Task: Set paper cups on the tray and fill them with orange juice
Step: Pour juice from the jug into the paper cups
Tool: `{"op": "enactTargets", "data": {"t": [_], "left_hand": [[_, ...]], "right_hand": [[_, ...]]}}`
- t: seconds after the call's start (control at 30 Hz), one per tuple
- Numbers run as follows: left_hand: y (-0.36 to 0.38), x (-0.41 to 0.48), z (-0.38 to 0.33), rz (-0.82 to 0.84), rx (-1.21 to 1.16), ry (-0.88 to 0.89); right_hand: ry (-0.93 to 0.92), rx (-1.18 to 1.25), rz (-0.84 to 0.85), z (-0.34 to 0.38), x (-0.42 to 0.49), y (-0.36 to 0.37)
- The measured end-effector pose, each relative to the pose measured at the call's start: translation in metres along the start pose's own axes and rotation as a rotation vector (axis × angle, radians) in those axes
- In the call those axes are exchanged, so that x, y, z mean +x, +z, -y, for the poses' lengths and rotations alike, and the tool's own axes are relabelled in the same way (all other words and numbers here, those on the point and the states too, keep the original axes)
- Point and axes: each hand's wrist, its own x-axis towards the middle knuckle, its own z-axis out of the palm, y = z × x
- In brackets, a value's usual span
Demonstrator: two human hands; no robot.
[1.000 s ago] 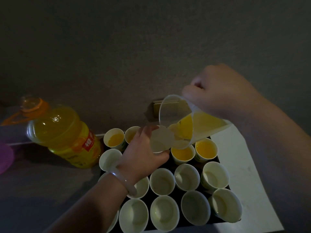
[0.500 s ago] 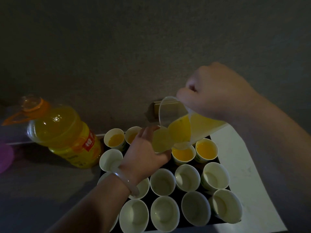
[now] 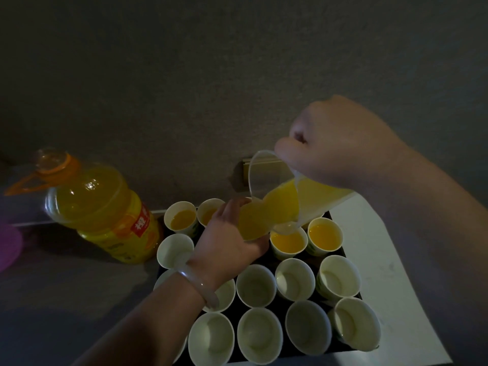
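- Right hand (image 3: pixel 340 146): gripping the clear jug (image 3: pixel 272 180), tipped steeply over the tray's (image 3: pixel 266 258) far row.
- Left hand (image 3: pixel 224 241): curled round one paper cup (image 3: pixel 250 225), raised just above the tray and meeting the jug's lip.
- Change: a second ago this cup looked pale inside. Now it shows orange, and the juice in the jug has run forward to the lip. I judge that the pour has started in earnest and this will be the fifth filled cup.
- Filled cups (image 3: pixel 324 233): four, all in the tray's far row, with a gap where I take it the cup I hold belongs.
- Empty cups (image 3: pixel 254 285): the tray's nearer rows, all still to fill.
- Juice bottle (image 3: pixel 105 210): on the tabletop (image 3: pixel 66 299), just left of the tray.
- Next: level the jug before the brim.
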Motion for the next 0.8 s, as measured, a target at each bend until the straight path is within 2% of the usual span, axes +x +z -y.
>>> {"op": "enactTargets", "data": {"t": [0.8], "left_hand": [[0.0041, 0.0034, 0.0016, -0.031, 0.017, 0.011]], "right_hand": [[-0.063, -0.108, -0.017, 0.0044, -0.0011, -0.0035]]}}
